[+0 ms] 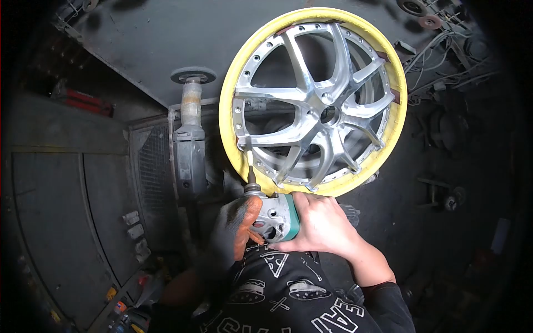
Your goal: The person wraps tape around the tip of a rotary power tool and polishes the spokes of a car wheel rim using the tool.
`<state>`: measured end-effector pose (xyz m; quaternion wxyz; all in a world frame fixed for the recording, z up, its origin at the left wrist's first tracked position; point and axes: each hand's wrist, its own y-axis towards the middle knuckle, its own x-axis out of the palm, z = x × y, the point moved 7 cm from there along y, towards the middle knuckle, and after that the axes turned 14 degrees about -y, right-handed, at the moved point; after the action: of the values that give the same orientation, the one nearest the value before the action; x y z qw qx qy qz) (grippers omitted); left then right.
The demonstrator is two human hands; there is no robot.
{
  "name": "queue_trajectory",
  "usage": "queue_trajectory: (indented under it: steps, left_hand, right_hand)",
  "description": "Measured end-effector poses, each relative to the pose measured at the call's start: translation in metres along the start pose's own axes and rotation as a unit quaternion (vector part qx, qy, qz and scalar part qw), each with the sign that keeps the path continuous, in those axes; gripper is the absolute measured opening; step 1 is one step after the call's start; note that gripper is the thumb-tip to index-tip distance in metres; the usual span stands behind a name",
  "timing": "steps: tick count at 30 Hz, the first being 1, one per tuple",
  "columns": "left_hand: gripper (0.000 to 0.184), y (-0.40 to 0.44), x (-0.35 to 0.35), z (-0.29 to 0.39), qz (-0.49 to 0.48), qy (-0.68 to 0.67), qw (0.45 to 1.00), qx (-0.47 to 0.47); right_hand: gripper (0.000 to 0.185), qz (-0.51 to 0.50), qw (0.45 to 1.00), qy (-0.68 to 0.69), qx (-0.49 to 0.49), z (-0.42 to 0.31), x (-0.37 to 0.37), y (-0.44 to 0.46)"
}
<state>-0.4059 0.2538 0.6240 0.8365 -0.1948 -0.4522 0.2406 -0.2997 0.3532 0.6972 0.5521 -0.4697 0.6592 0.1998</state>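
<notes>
A silver alloy wheel rim (pixel 327 114) with split spokes stands in front of me, its outer lip wrapped in a yellow covering (pixel 227 114). My left hand (pixel 244 225), in a dark and orange glove, is closed around the head of a grey and teal angle grinder (pixel 272 219). My bare right hand (pixel 322 222) grips the tool's teal body from the right. A slim bit (pixel 250 161) with a pale section points from the grinder up to the end of a lower-left spoke. Whether the bit touches the metal is hard to tell.
Left of the wheel, another power tool (pixel 190 133) stands upright with a round disc (pixel 193 75) on top. Tangled cables (pixel 444 50) and discs lie at the upper right. A grey cabinet (pixel 61 216) stands at the left, with small coloured items (pixel 125 316) at lower left.
</notes>
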Motion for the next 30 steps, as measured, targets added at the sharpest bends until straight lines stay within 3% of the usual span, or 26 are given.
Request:
queue_trajectory:
  steps: [7,12,19,20,23,24,28,30]
  left_hand:
    - [0.045,0.007,0.045,-0.013,-0.008,0.082,0.995,-0.057]
    - [0.053,0.021,0.053,-0.038,-0.056,0.089,0.983,-0.152]
    - [0.05,0.006,0.018,-0.017,-0.018,0.05,0.996,-0.077]
    - [0.048,0.006,0.009,-0.014,-0.02,0.063,0.996,-0.066]
    - [0.044,0.004,-0.016,-0.011,0.018,0.03,0.998,-0.045]
    - [0.041,0.001,-0.02,-0.004,0.029,0.042,0.999,-0.018]
    - [0.04,0.006,-0.023,-0.003,-0.028,0.086,0.994,-0.067]
    - [0.043,-0.008,0.015,0.013,-0.085,-0.049,0.995,-0.036]
  right_hand:
    - [0.08,0.01,0.998,-0.023,0.065,0.028,-0.027,-0.03]
    - [0.078,-0.007,0.995,-0.021,0.095,0.043,-0.027,-0.038]
    - [0.079,-0.008,0.998,-0.023,0.057,0.014,-0.016,-0.018]
    - [0.083,-0.078,0.993,-0.003,0.086,0.01,-0.011,-0.013]
    - [0.087,-0.021,0.999,0.004,0.045,-0.007,-0.006,-0.001]
    - [0.09,-0.087,0.993,0.035,0.073,-0.006,0.003,0.002]
    - [0.088,-0.056,0.996,0.019,0.072,-0.009,-0.002,0.001]
    - [0.087,-0.012,0.995,0.034,0.094,-0.001,-0.009,-0.014]
